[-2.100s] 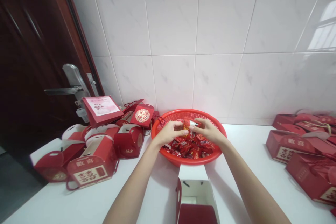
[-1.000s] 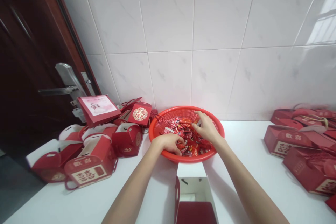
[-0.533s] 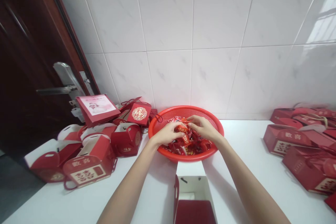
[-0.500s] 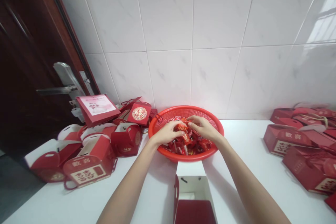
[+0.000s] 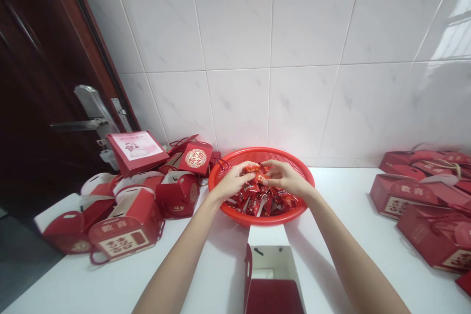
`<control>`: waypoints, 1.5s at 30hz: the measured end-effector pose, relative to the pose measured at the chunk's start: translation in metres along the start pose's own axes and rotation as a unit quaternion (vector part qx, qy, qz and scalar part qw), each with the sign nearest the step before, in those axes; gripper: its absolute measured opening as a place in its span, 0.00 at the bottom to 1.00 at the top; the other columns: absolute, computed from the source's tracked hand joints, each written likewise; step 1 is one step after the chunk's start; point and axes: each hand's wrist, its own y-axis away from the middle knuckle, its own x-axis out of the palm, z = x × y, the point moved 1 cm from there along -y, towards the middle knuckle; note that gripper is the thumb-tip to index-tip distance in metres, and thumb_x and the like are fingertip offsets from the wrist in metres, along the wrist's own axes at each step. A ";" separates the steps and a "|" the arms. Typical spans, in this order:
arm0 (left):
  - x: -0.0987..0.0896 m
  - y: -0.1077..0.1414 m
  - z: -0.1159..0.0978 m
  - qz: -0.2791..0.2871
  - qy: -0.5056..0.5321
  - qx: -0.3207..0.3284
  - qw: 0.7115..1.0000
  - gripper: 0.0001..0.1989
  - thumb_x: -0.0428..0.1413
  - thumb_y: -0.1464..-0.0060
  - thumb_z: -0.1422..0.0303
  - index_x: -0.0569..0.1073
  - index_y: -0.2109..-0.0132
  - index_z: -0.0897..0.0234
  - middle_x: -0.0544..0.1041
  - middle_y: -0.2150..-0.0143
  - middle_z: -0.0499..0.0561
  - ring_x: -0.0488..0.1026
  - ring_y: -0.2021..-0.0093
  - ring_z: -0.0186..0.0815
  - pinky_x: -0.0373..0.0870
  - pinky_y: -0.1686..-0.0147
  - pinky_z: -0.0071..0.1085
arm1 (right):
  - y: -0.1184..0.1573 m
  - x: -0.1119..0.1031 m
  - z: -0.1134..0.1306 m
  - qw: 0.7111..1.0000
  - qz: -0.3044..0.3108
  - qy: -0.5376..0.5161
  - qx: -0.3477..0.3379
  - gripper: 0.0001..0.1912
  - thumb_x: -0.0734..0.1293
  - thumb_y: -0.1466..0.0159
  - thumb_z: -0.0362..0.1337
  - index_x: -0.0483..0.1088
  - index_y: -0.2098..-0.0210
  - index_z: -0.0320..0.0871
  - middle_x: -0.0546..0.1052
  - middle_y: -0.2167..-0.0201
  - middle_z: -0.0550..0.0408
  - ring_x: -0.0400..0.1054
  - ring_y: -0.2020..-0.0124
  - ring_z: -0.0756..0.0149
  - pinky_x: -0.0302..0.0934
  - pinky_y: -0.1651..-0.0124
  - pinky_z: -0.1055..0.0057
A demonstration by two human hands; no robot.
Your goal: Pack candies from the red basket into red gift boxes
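Over the basket (image 5: 265,221), an orange packet (image 5: 252,169) is pinched at the fingertips of the left hand (image 5: 235,180), and just beside it a red packet (image 5: 261,177) is pinched by the right hand (image 5: 289,178). More packets (image 5: 265,201) are heaped below both hands. An open box (image 5: 274,297) is seen in front of the basket, and boxes (image 5: 128,225) are grouped to its left and right.

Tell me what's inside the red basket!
Lots of small, mostly red packets lie in the basket. The left hand and right hand cover some, and the bottom is hidden.
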 end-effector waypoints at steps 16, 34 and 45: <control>-0.002 -0.001 0.006 -0.064 0.100 -0.088 0.989 0.25 0.59 0.47 0.71 0.72 0.41 0.62 0.75 0.41 0.56 0.75 0.51 0.40 0.74 0.53 0.34 | 0.003 -0.004 0.008 0.991 -0.126 0.051 0.005 0.08 0.68 0.42 0.38 0.68 0.64 0.43 0.76 0.67 0.54 0.73 0.65 0.62 0.68 0.60 0.63; -0.001 0.003 -0.002 0.008 0.065 -0.041 0.997 0.22 0.57 0.44 0.69 0.72 0.42 0.62 0.74 0.40 0.55 0.71 0.42 0.43 0.68 0.44 0.37 | 0.003 0.002 0.009 0.999 0.005 0.015 -0.033 0.22 0.72 0.40 0.43 0.68 0.48 0.45 0.77 0.50 0.46 0.72 0.46 0.54 0.67 0.45 0.53; 0.001 0.005 0.002 0.052 0.069 -0.099 0.991 0.29 0.64 0.46 0.61 0.69 0.40 0.64 0.80 0.55 0.56 0.76 0.51 0.42 0.72 0.53 0.36 | -0.001 0.005 0.004 1.000 0.009 0.004 -0.005 0.18 0.73 0.41 0.49 0.68 0.61 0.45 0.76 0.69 0.55 0.73 0.68 0.62 0.67 0.65 0.64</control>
